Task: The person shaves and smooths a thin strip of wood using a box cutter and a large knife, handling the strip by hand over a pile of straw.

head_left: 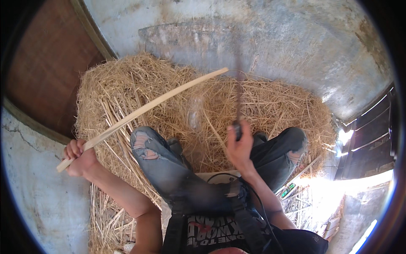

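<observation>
My left hand [79, 160] is closed round the lower end of a long, pale wooden strip [158, 100]. The strip slants up to the right and bends slightly, its far end over the straw. In front of my lap, my right hand [239, 148] grips the dark handle of a long-bladed knife [239, 95]. Its narrow, brownish blade points away from me and is smeared by motion, so its edge and tip are hard to make out. The blade appears just right of the strip's far end; whether they touch cannot be told.
A thick heap of straw [139, 80] lies around my legs, with long pale stalks [114, 114] at the left. A weathered wall [270, 42] curves behind it. At the left is a brown panel [50, 72]; at the right, dark boards [368, 139] let in glare. A black cable [259, 199] crosses my body.
</observation>
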The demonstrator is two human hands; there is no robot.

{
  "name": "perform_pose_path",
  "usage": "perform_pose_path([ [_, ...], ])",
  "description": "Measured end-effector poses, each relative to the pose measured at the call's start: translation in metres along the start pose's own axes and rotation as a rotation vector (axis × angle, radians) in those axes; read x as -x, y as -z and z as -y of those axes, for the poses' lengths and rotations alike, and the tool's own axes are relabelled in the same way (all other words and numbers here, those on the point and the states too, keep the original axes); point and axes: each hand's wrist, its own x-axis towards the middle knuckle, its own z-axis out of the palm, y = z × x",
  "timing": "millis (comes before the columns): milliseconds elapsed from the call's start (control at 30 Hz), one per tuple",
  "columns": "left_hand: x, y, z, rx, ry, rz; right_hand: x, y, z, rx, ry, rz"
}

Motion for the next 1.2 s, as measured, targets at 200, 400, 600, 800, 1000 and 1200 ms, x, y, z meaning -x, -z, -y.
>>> perform_pose_path([
  [200,-0.003,0.007,0.013,0.122,0.123,-0.147,-0.001,-0.022,0.010,0.312,0.192,0.257],
  [400,-0.057,0.056,-0.111,0.156,-0.017,-0.265,-0.066,0.007,-0.102,0.453,0.034,-0.163],
  [600,-0.076,0.086,-0.166,0.215,-0.164,-0.321,-0.078,0.036,-0.126,0.145,-0.392,-0.283],
  [800,-0.057,0.080,-0.115,0.225,0.031,-0.231,-0.107,0.014,-0.001,-0.652,-0.383,-0.268],
  [1000,-0.039,0.073,-0.093,0.336,0.153,-0.237,-0.161,-0.020,0.049,-0.953,-0.342,-0.175],
  [1200,-0.039,0.087,-0.120,0.338,0.109,-0.193,-0.171,-0.033,0.060,-0.935,-0.331,-0.066],
])
